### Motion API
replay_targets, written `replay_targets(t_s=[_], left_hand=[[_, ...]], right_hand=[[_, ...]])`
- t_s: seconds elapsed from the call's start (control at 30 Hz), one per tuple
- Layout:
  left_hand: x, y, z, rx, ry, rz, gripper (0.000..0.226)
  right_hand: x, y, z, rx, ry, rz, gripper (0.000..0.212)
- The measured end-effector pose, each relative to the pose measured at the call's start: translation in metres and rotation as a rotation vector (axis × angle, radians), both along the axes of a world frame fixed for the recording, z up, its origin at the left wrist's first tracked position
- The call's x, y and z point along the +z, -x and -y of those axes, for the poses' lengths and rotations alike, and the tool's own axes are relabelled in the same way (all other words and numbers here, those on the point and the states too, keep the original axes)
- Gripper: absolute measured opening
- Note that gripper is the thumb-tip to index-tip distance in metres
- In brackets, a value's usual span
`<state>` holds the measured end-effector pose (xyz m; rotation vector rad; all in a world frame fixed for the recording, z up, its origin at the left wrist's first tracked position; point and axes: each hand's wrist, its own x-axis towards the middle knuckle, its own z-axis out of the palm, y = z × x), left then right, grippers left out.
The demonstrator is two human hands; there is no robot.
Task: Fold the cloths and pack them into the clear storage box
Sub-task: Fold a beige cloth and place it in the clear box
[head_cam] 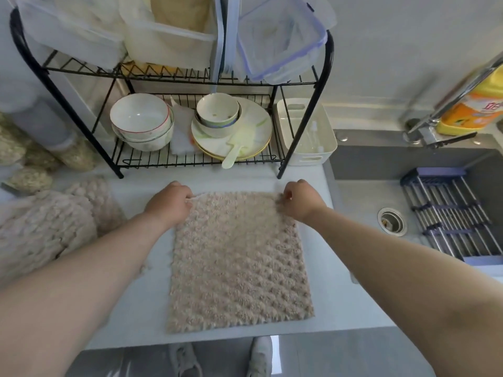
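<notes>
- Pale counter point(152, 308) bears a beige cloth point(239, 262) lying flat
- Left grip point(170, 204) pinches its far left corner
- Right grip point(299, 201) pinches its far right corner

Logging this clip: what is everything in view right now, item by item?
Spread cloth: one, beige, flat on the counter front.
Cloth pile: one heap, cream, counter left.
Rack: one, black wire, counter back.
Clear box: one, blue clips, tilted on the top shelf, right.
Tubs: at least two, translucent white, top shelf left.
Bowls: two stacks, white, lower shelf.
Plates: one stack, white, under the right bowls.
Paddle: one, pale green, on the plates.
Basket: one, white, right of the rack.
Sink: one, grey, far right.
Bottle: one, yellow, behind the tap.
Left hand: pinches the spread cloth's far left corner.
Right hand: pinches its far right corner.
</notes>
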<state>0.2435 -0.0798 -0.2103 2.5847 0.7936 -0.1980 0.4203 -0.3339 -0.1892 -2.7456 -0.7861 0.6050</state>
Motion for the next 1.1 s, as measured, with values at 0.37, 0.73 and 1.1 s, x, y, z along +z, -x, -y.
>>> replay_targets(t_s=[0.37,0.73,1.1], left_hand=[[0.033,0.041,0.030,0.051,0.177,0.162,0.017],[0.065,0.096,0.059,0.086,0.193,0.254,0.019],[0.016,0.177,0.126,-0.171,0.100,-0.059,0.014]], right_hand=[[-0.002,0.011,0.010,0.073,0.073,-0.120,0.048],[0.040,0.060,0.067,0.020,-0.459,0.059,0.016],[-0.023,0.134,0.144,0.152,-0.308,-0.083,0.016]])
